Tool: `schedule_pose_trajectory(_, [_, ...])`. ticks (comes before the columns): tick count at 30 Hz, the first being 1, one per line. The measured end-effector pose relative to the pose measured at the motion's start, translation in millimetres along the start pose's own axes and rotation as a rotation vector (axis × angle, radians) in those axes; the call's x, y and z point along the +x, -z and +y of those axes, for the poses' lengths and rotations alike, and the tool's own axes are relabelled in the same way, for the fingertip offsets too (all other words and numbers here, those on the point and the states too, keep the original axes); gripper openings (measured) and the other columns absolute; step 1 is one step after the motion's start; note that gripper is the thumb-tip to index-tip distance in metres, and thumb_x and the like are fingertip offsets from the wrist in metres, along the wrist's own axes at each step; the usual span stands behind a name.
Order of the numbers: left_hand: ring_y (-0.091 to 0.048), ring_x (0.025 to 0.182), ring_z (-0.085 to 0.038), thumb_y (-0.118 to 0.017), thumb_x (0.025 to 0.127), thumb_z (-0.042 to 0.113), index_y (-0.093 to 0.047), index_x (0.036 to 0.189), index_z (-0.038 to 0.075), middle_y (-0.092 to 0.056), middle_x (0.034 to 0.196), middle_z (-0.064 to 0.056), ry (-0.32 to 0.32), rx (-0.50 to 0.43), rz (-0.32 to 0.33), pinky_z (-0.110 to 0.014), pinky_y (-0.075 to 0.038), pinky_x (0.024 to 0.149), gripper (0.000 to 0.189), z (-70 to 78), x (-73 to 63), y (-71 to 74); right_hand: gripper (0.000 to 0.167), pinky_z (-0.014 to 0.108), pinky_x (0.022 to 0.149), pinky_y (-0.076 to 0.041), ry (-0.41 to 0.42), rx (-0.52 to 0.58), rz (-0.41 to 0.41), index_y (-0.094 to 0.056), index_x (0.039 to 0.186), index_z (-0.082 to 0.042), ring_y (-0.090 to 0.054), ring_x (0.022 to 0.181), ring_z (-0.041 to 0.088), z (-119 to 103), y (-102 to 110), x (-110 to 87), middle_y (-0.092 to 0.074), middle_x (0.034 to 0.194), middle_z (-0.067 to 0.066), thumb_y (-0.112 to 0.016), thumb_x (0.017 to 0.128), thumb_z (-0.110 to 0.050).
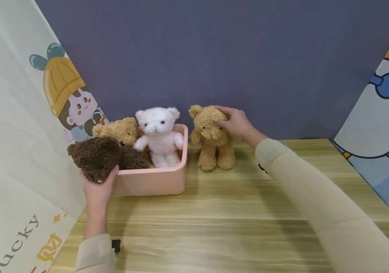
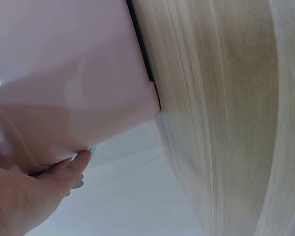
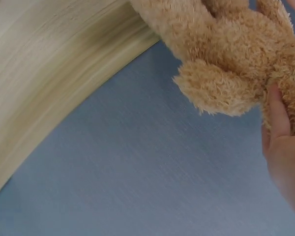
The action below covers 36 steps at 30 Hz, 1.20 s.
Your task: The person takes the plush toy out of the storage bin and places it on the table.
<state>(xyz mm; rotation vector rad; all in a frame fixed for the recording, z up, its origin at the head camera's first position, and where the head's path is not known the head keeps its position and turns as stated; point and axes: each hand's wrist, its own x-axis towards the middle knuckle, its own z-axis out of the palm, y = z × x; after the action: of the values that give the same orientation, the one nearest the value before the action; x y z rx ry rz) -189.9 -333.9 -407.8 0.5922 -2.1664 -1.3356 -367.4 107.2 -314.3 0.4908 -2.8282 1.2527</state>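
My left hand (image 1: 98, 191) is at the left front corner of a pink storage bin (image 1: 150, 182), gripping its edge. The left wrist view shows the fingers (image 2: 71, 169) along the bin's outer wall. Over that corner leans a dark brown teddy bear (image 1: 95, 157), its head overhanging the rim right above the hand. A white teddy bear (image 1: 158, 132) sits upright inside at the right, and a tan teddy bear (image 1: 117, 129) lies behind the brown one. To the right of the bin, my right hand (image 1: 237, 123) holds the head of another tan teddy bear (image 1: 211, 131), which is upright.
Wood-grain tabletop (image 1: 215, 227) extends in front of and right of the bin. A dark blue-grey panel (image 1: 211, 53) rises behind the bears. Printed white sheets flank both sides, the left one (image 1: 17, 132) close beside the bin.
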Motion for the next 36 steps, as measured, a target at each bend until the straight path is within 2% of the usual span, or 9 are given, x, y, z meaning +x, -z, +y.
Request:
schedule_pose_trajectory(2, [-0.034,0.159,-0.042,-0.085,0.086,0.053,-0.014,0.17,0.019,-0.033,0.171,-0.023,-0.003,0.001,0.0,-0.062,-0.029,0.13,0.115,-0.5,0.6,-0.1,0.071,0.043,0.071,-0.046,-0.011,0.02,0.006,-0.036,0.167,-0.032,-0.045,0.063,0.02,3,-2,2.4,-0.041,0.171,0.009,-0.071,0.105,-0.034])
schedule_pose_trajectory(4, [-0.035,0.159,-0.042,-0.085,0.086,0.053,-0.014,0.17,0.019,-0.033,0.171,-0.023,-0.006,0.002,0.001,-0.062,-0.029,0.13,0.114,-0.8,1.1,-0.4,0.073,0.043,0.076,-0.048,-0.01,0.018,0.005,-0.036,0.167,-0.031,-0.052,0.074,0.022,7,-6,5.0,-0.041,0.171,0.01,-0.072,0.104,-0.034])
schedule_pose_trajectory(7, [-0.035,0.158,-0.043,-0.085,0.086,0.053,-0.014,0.17,0.019,-0.033,0.171,-0.023,0.003,0.006,0.0,-0.062,-0.029,0.13,0.115,-1.3,0.9,-0.9,0.074,0.048,0.087,-0.054,-0.009,0.02,-0.009,-0.037,0.167,-0.03,-0.061,0.11,0.033,15,-13,7.2,-0.038,0.172,0.011,-0.073,0.103,-0.031])
schedule_pose_trajectory(9, [-0.035,0.158,-0.044,-0.085,0.085,0.053,-0.013,0.17,0.019,-0.033,0.171,-0.024,0.009,0.008,-0.004,-0.063,-0.029,0.13,0.116,-1.4,0.3,-1.2,0.074,0.049,0.098,-0.052,-0.009,0.015,-0.017,-0.036,0.167,-0.03,-0.049,0.143,0.035,21,-19,8.0,-0.036,0.172,0.013,-0.073,0.103,-0.029])
schedule_pose_trajectory(11, [-0.035,0.158,-0.044,-0.085,0.085,0.053,-0.013,0.17,0.019,-0.033,0.171,-0.025,0.011,0.007,-0.007,-0.063,-0.029,0.13,0.117,-1.5,-0.2,-1.7,0.075,0.05,0.101,-0.051,-0.014,0.022,-0.02,-0.035,0.167,-0.03,-0.038,0.155,0.037,27,-24,8.0,-0.036,0.171,0.014,-0.073,0.103,-0.026])
schedule_pose_trajectory(15, [-0.035,0.158,-0.044,-0.085,0.085,0.052,-0.013,0.17,0.021,-0.033,0.171,-0.024,-0.004,0.0,-0.005,-0.063,-0.029,0.13,0.116,-0.4,-0.9,-2.6,0.075,0.052,0.102,-0.05,-0.033,0.02,-0.014,-0.032,0.169,-0.029,-0.037,0.156,0.037,37,-29,8.1,-0.033,0.173,0.014,-0.071,0.105,-0.024])
schedule_pose_trajectory(21, [-0.035,0.158,-0.044,-0.085,0.086,0.052,-0.012,0.17,0.023,-0.033,0.171,-0.023,-0.021,-0.003,0.005,-0.063,-0.029,0.13,0.114,0.7,0.1,-1.1,0.076,0.061,0.121,-0.042,-0.061,-0.029,-0.013,-0.022,0.171,-0.032,-0.033,0.157,0.041,41,-24,11.9,-0.029,0.172,0.02,-0.065,0.108,-0.032])
schedule_pose_trajectory(28, [-0.037,0.157,-0.044,-0.085,0.086,0.05,-0.015,0.169,0.022,-0.036,0.17,-0.024,-0.043,-0.008,0.026,-0.063,-0.03,0.129,0.112,0.2,0.1,-1.1,0.066,0.07,0.128,-0.024,-0.084,-0.131,-0.055,-0.01,0.172,-0.038,-0.013,0.164,0.05,30,-16,16.9,0.003,0.179,0.022,-0.044,0.115,-0.041])
schedule_pose_trajectory(36, [-0.037,0.156,-0.046,-0.085,0.086,0.052,-0.013,0.169,0.021,-0.035,0.169,-0.027,-0.031,0.008,0.015,-0.064,-0.03,0.129,0.114,1.7,-2.3,-1.9,0.067,0.068,0.129,-0.024,-0.06,-0.202,-0.08,-0.013,0.173,-0.026,-0.012,0.165,0.046,22,-2,17.4,0.002,0.18,0.017,-0.045,0.115,-0.037])
